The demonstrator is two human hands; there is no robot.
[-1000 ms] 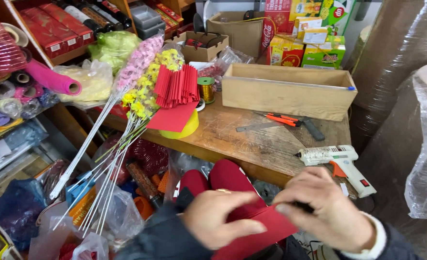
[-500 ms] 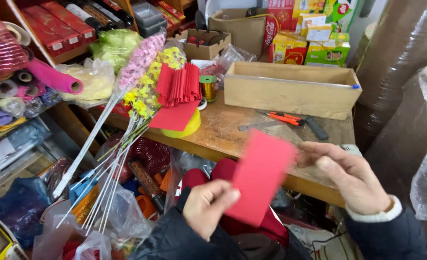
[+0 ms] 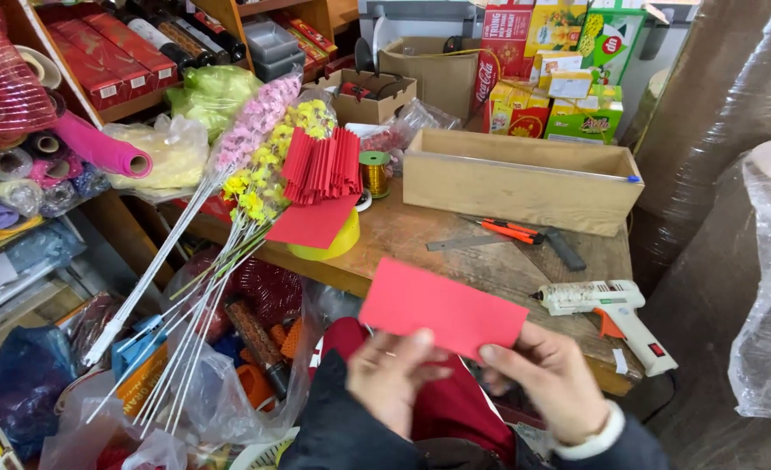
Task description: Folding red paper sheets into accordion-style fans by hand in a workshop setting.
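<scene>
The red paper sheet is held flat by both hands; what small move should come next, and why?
Probably make a first narrow fold along one short edge. The red paper sheet is flat and uncreased, pinched by the left hand and the right hand, while the finished red pleated fans on the wooden table suggest the same pleating.

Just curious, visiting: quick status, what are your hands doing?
Left hand and right hand both hold the red paper sheet, flat, above the lap. Glue gun lies nearby on the wooden table. Nothing blocking.
</scene>
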